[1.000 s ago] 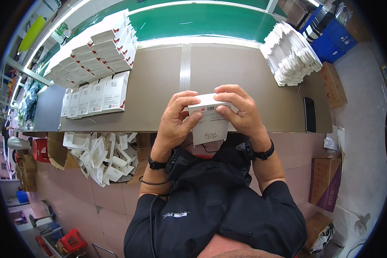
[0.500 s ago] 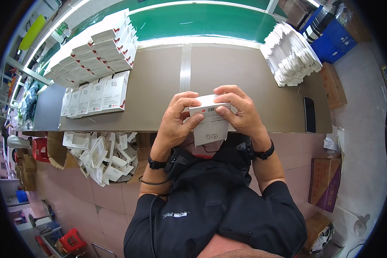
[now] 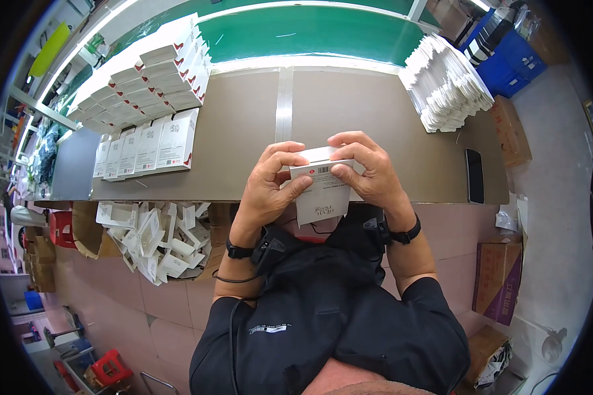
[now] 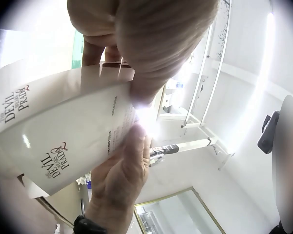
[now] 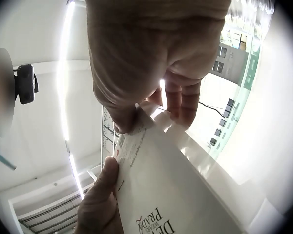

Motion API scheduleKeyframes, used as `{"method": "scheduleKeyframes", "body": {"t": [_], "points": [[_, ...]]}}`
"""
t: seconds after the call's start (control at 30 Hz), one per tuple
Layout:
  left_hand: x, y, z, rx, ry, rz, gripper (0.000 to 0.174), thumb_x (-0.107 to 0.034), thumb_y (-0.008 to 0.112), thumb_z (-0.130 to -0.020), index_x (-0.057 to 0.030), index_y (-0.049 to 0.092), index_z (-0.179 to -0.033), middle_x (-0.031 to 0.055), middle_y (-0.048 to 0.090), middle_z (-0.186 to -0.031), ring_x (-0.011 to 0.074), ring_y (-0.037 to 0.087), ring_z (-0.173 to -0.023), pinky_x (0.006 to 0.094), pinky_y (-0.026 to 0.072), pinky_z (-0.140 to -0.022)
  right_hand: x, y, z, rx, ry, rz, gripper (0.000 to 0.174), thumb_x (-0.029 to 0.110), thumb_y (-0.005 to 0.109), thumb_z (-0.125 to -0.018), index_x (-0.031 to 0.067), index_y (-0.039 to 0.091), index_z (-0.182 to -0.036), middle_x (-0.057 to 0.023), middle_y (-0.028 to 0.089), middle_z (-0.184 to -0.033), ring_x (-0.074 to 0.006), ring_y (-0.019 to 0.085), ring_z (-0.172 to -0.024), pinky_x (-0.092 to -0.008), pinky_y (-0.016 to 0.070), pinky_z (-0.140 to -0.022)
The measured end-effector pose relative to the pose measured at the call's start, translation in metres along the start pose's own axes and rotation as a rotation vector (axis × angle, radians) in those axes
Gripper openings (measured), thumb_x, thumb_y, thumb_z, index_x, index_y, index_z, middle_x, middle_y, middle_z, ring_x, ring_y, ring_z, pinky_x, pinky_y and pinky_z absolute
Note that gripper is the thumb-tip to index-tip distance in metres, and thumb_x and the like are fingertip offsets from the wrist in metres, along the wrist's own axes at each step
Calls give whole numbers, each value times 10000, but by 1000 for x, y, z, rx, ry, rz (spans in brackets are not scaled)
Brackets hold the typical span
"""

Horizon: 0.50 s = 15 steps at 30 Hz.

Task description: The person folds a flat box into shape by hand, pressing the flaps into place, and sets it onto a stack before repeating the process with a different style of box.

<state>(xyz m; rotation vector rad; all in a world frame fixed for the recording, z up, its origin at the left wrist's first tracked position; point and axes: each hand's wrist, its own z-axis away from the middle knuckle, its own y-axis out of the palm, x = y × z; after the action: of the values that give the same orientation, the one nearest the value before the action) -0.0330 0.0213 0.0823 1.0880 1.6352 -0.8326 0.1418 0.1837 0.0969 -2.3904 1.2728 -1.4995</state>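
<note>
A white printed carton (image 3: 323,197) with black lettering is held in front of the body, its barcoded end toward the far side of the table. My left hand (image 3: 269,181) grips one corner of that end, thumb on the printed face and fingers over the top. On the other corner, my right hand (image 3: 370,168) pinches the edge between thumb and fingers. A white flap (image 3: 317,154) shows between the fingertips of both hands. The left wrist view shows the carton's broad face (image 4: 73,131) and lettering; the right wrist view shows fingers at the carton's end (image 5: 156,161).
Stacked finished-looking white boxes (image 3: 158,85) stand at the table's left, with a row of boxes (image 3: 145,148) before them. Flat white cartons (image 3: 448,85) are piled at the right, near a phone (image 3: 474,175). Below the left edge, a cardboard box (image 3: 89,230) holds white trays (image 3: 158,243).
Both hands keep hold of the carton and shift slightly toward the body. The fingertips move a little along its top end, where the flap edge now shows more.
</note>
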Motion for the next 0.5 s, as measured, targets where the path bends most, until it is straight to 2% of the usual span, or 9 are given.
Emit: {"method": "scheduleKeyframes", "body": {"t": [0.37,0.5], "points": [[-3,2,-1,-11,19,25,234,-63,799,-868,-39,668,-1061,112,535,-1321,209,601,-1161,325,615,-875,3,1,1,-50,23,-88,234,225,781,-902,47,679,-1015,-132,664,-1199,-253,661,-1065,-367,545,-881],[1,-2,1,8,39,18,262,-51,806,-857,-44,669,-1080,112,536,-1322,207,599,-1165,325,617,-876,-1,-3,1,4,-36,-48,232,226,786,-898,51,684,-1011,-130,663,-1202,-250,657,-1072,-367,546,-882]]}}
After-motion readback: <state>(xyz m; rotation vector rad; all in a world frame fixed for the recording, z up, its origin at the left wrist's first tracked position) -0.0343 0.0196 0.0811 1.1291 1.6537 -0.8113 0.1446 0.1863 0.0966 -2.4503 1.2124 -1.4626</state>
